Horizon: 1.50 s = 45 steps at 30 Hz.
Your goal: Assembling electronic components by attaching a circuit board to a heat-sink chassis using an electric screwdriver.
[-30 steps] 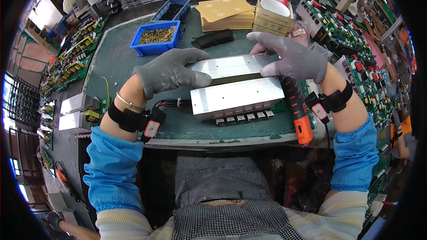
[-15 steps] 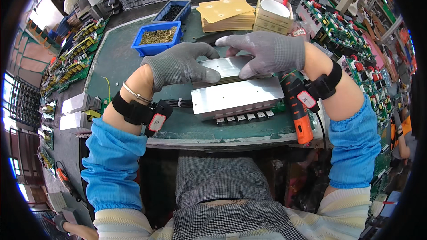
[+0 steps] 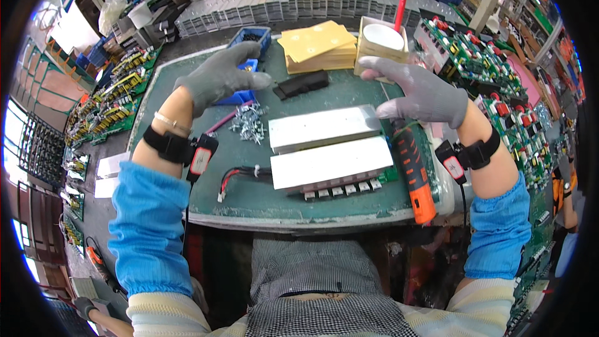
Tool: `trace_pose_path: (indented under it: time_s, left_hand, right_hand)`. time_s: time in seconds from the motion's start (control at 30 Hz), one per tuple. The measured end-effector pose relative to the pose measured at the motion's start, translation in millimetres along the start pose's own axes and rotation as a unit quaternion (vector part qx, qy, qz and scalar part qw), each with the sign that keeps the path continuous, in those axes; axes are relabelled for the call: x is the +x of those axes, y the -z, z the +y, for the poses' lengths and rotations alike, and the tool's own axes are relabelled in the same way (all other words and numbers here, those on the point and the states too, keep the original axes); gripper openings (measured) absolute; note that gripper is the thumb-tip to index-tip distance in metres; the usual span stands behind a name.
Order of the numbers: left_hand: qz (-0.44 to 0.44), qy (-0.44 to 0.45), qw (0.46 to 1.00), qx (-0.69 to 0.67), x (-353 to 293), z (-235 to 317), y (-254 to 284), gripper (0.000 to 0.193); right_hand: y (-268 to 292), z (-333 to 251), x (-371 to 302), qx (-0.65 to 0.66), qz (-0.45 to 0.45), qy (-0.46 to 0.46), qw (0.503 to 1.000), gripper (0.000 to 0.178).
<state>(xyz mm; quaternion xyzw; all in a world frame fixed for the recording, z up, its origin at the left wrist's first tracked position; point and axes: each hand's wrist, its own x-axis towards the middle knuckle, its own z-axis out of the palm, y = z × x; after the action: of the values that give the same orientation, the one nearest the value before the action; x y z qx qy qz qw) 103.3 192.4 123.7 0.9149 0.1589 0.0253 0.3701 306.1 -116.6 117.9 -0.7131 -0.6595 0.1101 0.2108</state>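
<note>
My left hand (image 3: 228,79), in a grey glove, is raised over the blue bin (image 3: 235,97) with its fingers apart, holding nothing. My right hand (image 3: 424,92), gloved in grey as well, hovers above the black and orange power screwdriver (image 3: 413,165); thumb and fingers are spread and empty. Between them on the green bench lies a circuit board assembly with two long silver metal heat sinks, the near one (image 3: 331,163) and the far one (image 3: 321,127). A black and red cable (image 3: 240,172) sticks out on its left. Loose screws (image 3: 249,122) lie in a pile below my left hand.
A black oblong piece (image 3: 301,85) lies beyond the heat sinks. Farther back stand yellow sheets (image 3: 318,43), a carton (image 3: 382,47) with a white roll, and another blue bin (image 3: 251,37). Circuit boards (image 3: 480,56) crowd the right side. A co-worker's gloved hand (image 3: 85,307) shows at lower left.
Both hands have come off the far heat sink and moved apart, the left toward the blue bin, the right outward. The screw pile and black piece now show.
</note>
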Motion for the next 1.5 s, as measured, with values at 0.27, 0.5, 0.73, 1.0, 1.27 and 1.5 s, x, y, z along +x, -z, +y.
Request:
trace_pose_path:
  time_s: [0.27,0.5,0.73,1.0,1.27,1.5]
  left_hand:
    - [-0.085,0.069,0.967,0.229,118.6,15.9,-23.9,0.127]
    - [-0.022,0.071,0.959,0.275,115.6,18.8,-23.8,0.110]
    - [0.238,-0.111,0.866,0.426,80.6,14.5,-3.1,0.109]
    - [0.304,-0.357,0.696,0.544,1.9,8.8,-3.6,0.089]
    - [0.239,-0.346,0.767,0.485,-18.8,-25.8,-0.2,0.061]
    - [0.409,-0.386,0.764,0.315,-34.2,9.0,22.9,0.093]
  right_hand:
    - [3.4,12.5,-3.1,0.004,-0.057,-0.093,0.994,0.081]
    - [0.5,16.2,-5.3,0.018,-0.027,-0.040,0.999,0.077]
    - [4.3,1.2,-9.1,-0.035,-0.001,-0.008,0.999,0.075]
    - [6.7,-35.3,-40.1,0.013,0.027,-0.020,0.999,0.074]
    - [-4.9,-70.4,-65.6,-0.034,0.012,0.008,0.999,0.064]
    - [21.2,-89.0,-78.3,-0.074,0.158,-0.118,0.978,0.073]
